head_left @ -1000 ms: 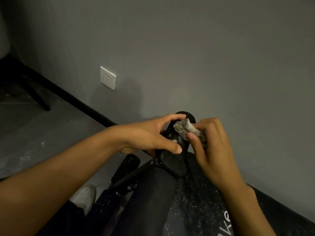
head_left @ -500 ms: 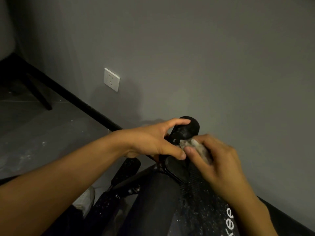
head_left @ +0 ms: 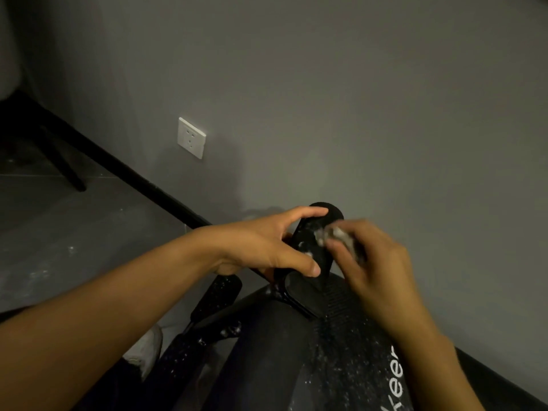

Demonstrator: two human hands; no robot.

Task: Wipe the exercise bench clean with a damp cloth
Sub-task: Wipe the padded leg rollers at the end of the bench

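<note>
The black exercise bench fills the lower middle, its pad speckled with white dust and marked with white letters. At its far end a black foam roller stands up toward the wall. My left hand grips that roller from the left, fingers over its top and thumb across its lower part. My right hand pinches a small crumpled grey cloth and presses it against the roller's right side. This hand looks motion-blurred.
A grey wall with a white socket rises right behind the bench. A black skirting board runs along the floor. A second dusty foam roller and a white shoe lie lower left. A dark chair leg stands far left.
My right hand has rubbed the cloth down the roller and back up to its upper right side. My left hand has kept its grip on the roller.
</note>
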